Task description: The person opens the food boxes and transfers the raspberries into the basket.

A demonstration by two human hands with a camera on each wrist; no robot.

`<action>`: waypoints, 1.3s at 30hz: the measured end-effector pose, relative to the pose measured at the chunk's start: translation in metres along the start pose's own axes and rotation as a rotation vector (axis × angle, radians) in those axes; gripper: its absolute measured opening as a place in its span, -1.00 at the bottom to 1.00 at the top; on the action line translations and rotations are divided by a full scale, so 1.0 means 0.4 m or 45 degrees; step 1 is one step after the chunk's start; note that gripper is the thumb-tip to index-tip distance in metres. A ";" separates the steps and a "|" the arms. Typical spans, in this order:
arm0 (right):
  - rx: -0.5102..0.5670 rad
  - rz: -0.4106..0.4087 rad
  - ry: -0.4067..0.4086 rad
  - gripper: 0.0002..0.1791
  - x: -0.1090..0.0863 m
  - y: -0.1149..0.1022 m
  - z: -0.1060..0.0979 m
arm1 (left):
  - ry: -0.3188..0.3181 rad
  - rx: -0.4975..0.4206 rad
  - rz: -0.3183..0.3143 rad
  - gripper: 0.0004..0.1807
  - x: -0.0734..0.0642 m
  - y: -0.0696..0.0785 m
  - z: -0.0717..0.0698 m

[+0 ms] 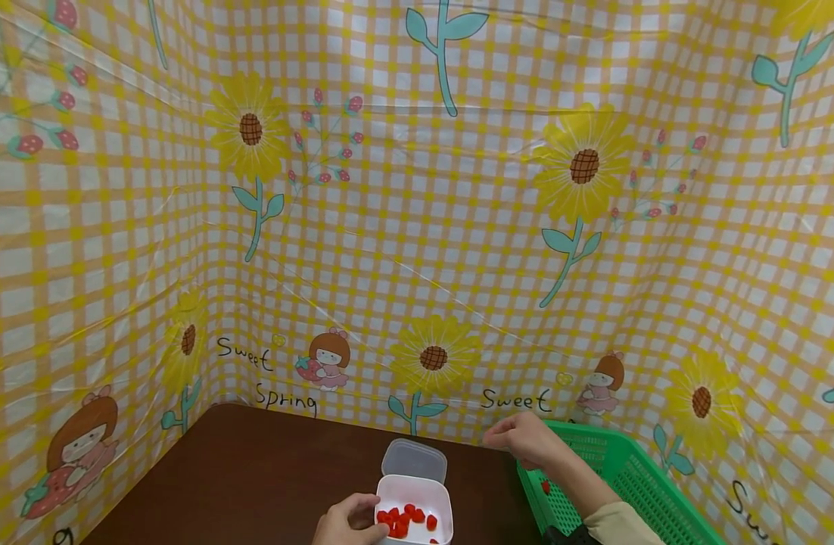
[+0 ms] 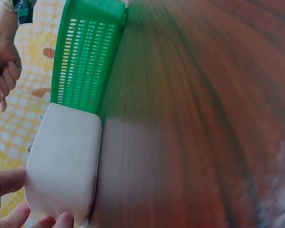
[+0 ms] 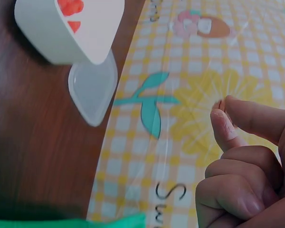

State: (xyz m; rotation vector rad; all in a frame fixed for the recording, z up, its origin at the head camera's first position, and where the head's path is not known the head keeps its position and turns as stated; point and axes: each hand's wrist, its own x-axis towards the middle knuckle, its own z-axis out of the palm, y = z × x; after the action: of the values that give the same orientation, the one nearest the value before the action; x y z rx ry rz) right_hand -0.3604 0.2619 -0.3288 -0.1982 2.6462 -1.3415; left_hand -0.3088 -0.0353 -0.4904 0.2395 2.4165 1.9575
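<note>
My left hand (image 1: 349, 521) grips the near left side of a white plastic container (image 1: 417, 490). Several small red pieces (image 1: 418, 515) lie inside it; their exact kind is too small to tell. In the left wrist view, the fingers (image 2: 20, 214) touch the lower end of the container (image 2: 64, 159). My right hand (image 1: 529, 443) is raised over the near left rim of a green basket (image 1: 594, 431). Its fingers are curled, with thumb and forefinger tips together (image 3: 247, 161); nothing shows clearly between them. One red piece (image 1: 546, 487) is in the basket.
A translucent lid (image 1: 414, 459) lies on the dark brown table (image 1: 274, 469) behind the container. The basket stands at the right, close to the wall. A checked cloth (image 1: 403, 250) printed with sunflowers encloses the back and sides.
</note>
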 end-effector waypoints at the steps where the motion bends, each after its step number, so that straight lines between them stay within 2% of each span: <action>1: 0.004 -0.012 -0.012 -0.70 0.000 -0.002 0.008 | 0.001 0.001 0.004 -0.50 0.000 0.000 0.001; 6: 0.041 -0.043 -0.062 -0.72 0.002 -0.015 0.046 | 0.017 0.009 0.021 -0.51 -0.001 -0.002 0.002; 12: 0.069 -0.049 -0.089 -0.74 0.002 -0.023 0.082 | 0.003 -0.001 -0.030 -0.49 0.002 -0.002 0.002; 19: 0.071 -0.066 -0.124 -0.76 0.007 -0.020 0.121 | 0.022 0.009 0.016 -0.52 -0.003 -0.002 0.003; 30: 0.070 -0.076 -0.166 -0.76 0.014 -0.012 0.191 | 0.019 0.007 0.001 -0.52 -0.005 0.002 0.007; 39: 0.077 -0.053 -0.188 -0.77 0.030 0.004 0.240 | 0.037 0.033 0.032 -0.52 -0.007 0.004 0.012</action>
State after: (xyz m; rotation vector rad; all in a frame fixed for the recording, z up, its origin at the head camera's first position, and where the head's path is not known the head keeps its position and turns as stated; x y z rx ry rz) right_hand -0.3523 0.1851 -0.3868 -0.3330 2.4904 -1.3614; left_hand -0.3053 -0.0307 -0.4901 0.2451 2.4706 1.9541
